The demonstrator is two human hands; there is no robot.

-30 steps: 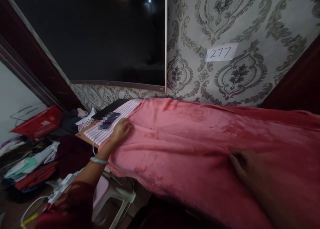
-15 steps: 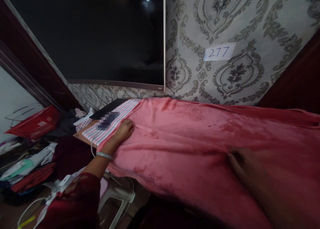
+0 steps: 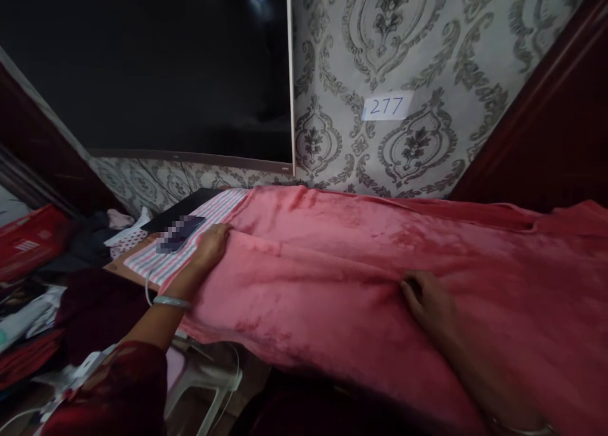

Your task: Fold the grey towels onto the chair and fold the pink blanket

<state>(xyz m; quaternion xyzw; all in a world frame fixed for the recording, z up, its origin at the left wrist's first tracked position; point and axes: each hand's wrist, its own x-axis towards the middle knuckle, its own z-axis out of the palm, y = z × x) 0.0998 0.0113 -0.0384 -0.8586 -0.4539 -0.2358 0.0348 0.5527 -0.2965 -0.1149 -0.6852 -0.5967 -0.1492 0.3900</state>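
A pink fleece blanket (image 3: 361,258) lies spread across a table against the patterned wall. My left hand (image 3: 209,246) grips the blanket's left edge, its fingers curled round the fold. Nearer me, my right hand (image 3: 427,303) rests on the blanket's middle with the fingers pinching a ridge of fabric. A striped pink-and-white cloth (image 3: 190,233) shows beside the left hand, with a dark phone (image 3: 178,230) lying on it.
A large dark screen (image 3: 156,75) hangs on the wall above. A paper label reading 277 (image 3: 387,106) is stuck to the wallpaper. Clothes and a red bag (image 3: 23,243) are piled at the left. A white plastic stool (image 3: 204,379) stands below the table edge.
My view has shifted right, so everything sits further left. The left hand has closed round the blanket's edge, and the right hand now pinches a fold.
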